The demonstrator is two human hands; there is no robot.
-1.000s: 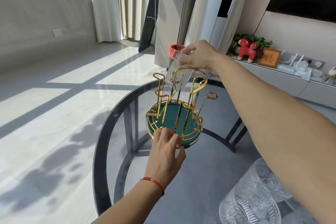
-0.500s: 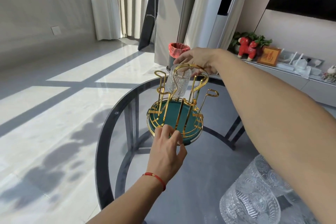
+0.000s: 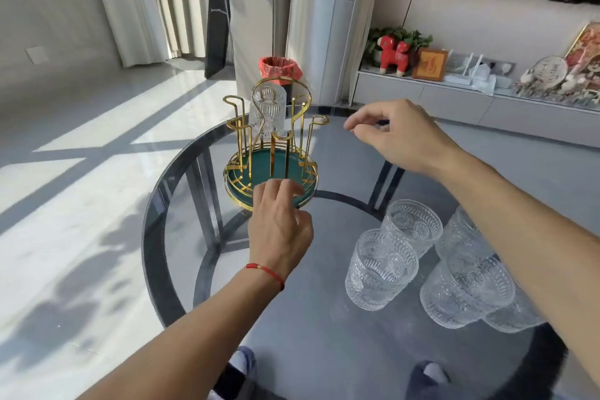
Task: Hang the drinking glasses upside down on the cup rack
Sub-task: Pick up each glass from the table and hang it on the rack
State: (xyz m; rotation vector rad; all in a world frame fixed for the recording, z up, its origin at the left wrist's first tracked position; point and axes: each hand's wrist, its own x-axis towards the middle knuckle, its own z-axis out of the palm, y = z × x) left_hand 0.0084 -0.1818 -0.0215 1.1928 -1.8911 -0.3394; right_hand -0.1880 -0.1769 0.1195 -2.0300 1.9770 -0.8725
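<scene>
A gold wire cup rack point(image 3: 271, 156) with a green round base stands on the glass table. One ribbed drinking glass point(image 3: 268, 112) hangs upside down on a far prong of the rack. My left hand point(image 3: 279, 227) rests its fingertips on the near rim of the rack's base. My right hand point(image 3: 402, 136) hovers to the right of the rack, fingers loosely curled and holding nothing. Several patterned glasses stand upright at the near right, among them one point(image 3: 381, 268) at the front left and one point(image 3: 410, 227) behind it.
The round glass table point(image 3: 181, 172) has a dark rim and dark legs beneath. A bin with a red bag point(image 3: 281, 70) stands on the floor behind the rack. A low shelf point(image 3: 454, 88) with ornaments runs along the right wall.
My right hand has let go of the glass, which now hangs on the rack, and has drawn back to the right. The view has tilted down, showing the glasses on the table.
</scene>
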